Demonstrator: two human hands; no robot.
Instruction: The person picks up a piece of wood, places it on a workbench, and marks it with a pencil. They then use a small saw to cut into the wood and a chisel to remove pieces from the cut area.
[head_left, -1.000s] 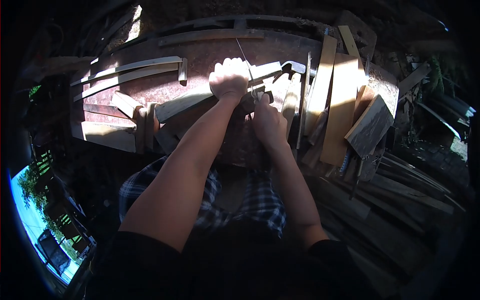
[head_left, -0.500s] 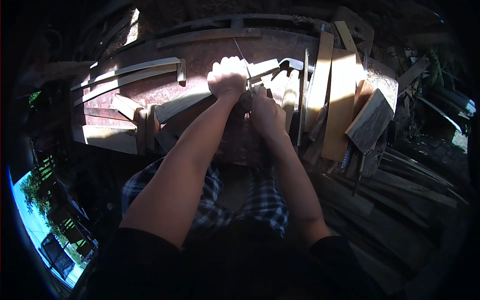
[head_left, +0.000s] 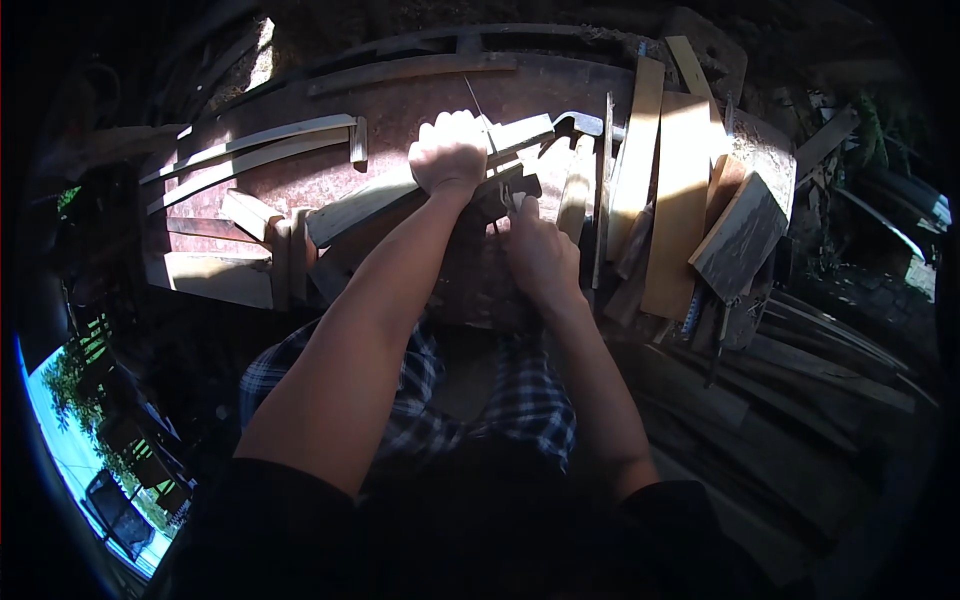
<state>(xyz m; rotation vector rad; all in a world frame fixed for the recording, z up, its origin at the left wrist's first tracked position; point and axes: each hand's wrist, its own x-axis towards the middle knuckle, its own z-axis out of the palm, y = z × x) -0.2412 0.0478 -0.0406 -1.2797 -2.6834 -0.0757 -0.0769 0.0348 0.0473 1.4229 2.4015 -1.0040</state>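
Observation:
My left hand (head_left: 448, 152) is closed round a pale wooden strip (head_left: 365, 205) that runs slantwise over the bench. Just right of it, my right hand (head_left: 538, 245) is wrapped round the handle of a thin saw (head_left: 490, 135), whose blade points away from me across the wood. A dark block (head_left: 526, 185) lies between the hands, partly hidden. Beyond the strip's far end is a curved metal piece (head_left: 582, 123).
Two long pale strips (head_left: 250, 142) and short wood blocks (head_left: 250, 213) lie at the left of the reddish bench (head_left: 400, 105). Boards (head_left: 680, 210) and a grey-faced plank (head_left: 742, 238) are stacked at the right. More planks (head_left: 800, 400) lie beyond the bench edge.
My right hand has drawn back a little toward me with the saw, showing more of the dark block. My left hand keeps its grip on the wood.

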